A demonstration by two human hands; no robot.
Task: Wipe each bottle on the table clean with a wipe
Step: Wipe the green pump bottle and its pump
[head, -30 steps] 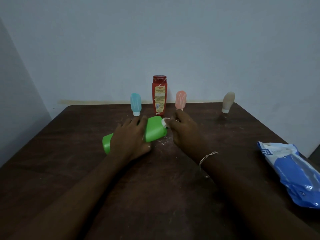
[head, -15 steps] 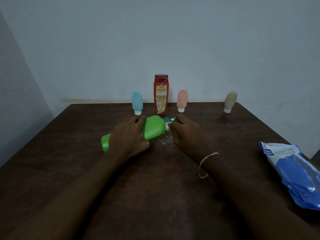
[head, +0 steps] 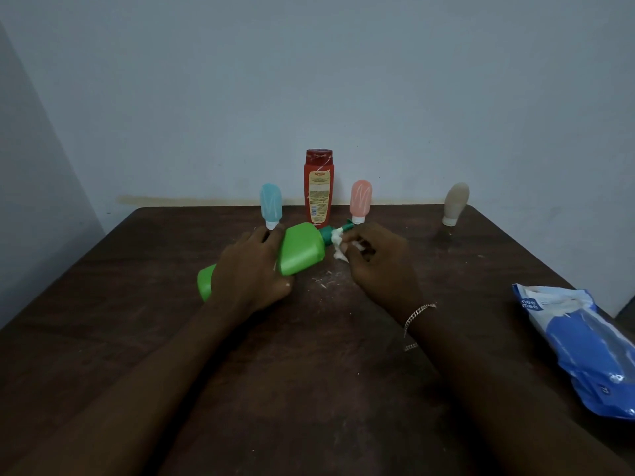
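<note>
A green bottle [head: 302, 252] lies on its side on the dark wooden table [head: 309, 372], its dark green neck pointing right and away. My left hand [head: 251, 276] grips its middle from above. My right hand [head: 374, 262] pinches a crumpled white wipe [head: 338, 243] against the bottle's neck. Behind stand a red bottle [head: 319, 187], a light blue bottle [head: 270, 206], a pink bottle [head: 360, 201] and a beige bottle [head: 455, 202], the last three upside down on their white caps.
A blue and white pack of wipes [head: 580, 345] lies at the table's right edge. Small white crumbs [head: 326, 281] are scattered on the table between my hands. A pale wall stands right behind the table's far edge.
My right hand has drawn the wipe off the bottle's tip, so the dark green neck now shows. The left hand kept its hold on the bottle.
</note>
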